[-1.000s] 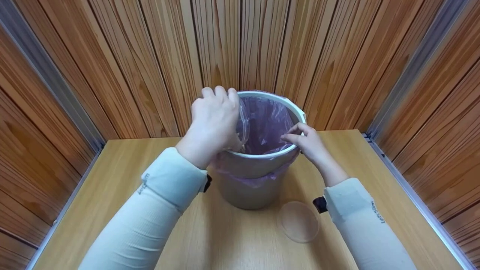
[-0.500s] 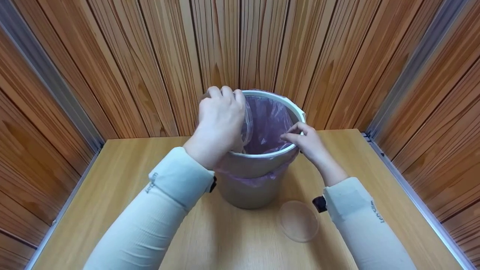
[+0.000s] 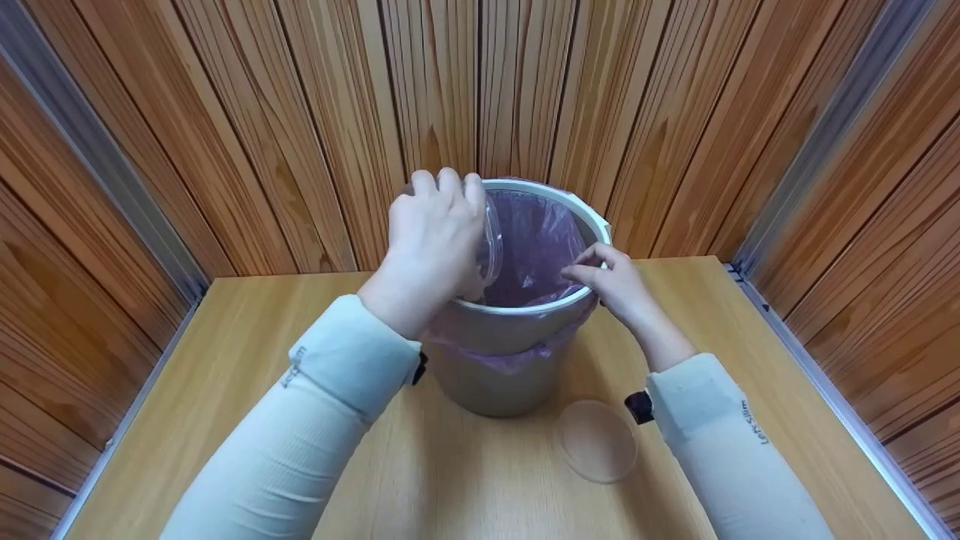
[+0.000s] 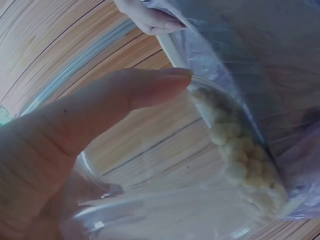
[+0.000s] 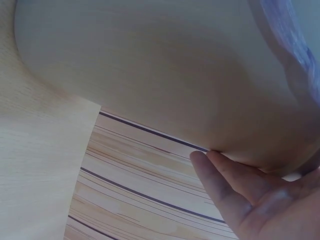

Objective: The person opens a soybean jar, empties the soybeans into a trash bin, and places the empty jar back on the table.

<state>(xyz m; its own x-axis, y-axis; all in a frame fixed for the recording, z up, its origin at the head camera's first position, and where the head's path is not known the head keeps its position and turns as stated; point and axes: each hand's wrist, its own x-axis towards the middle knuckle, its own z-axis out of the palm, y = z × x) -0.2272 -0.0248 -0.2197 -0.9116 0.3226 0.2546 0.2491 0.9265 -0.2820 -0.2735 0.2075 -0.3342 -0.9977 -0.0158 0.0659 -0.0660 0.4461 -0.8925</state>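
Note:
My left hand (image 3: 435,232) grips a clear plastic tub (image 3: 493,244) and tilts it over the left rim of a trash bin (image 3: 502,390). Pale, rounded pieces (image 4: 237,155) sit heaped along the tub's lower side near its mouth in the left wrist view. A thin purple bag (image 3: 536,240) lines the bin and folds down over its outside. On the bin's right rim, my right hand (image 3: 611,281) holds on, thumb and forefinger over the inside. Its other fingers reach along the outer wall in the right wrist view. The bin's bottom is hidden.
A round, see-through lid (image 3: 597,441) lies flat on the wooden table (image 3: 292,330), in front of the bin and to its right. Wood-patterned panels (image 3: 315,112) rise behind and at both sides, with metal strips at the corners.
With the tub, my left hand has shifted slightly right over the bin, then a little back left. Fewer pale pieces show at the tub's mouth in the head view. My right hand stays put.

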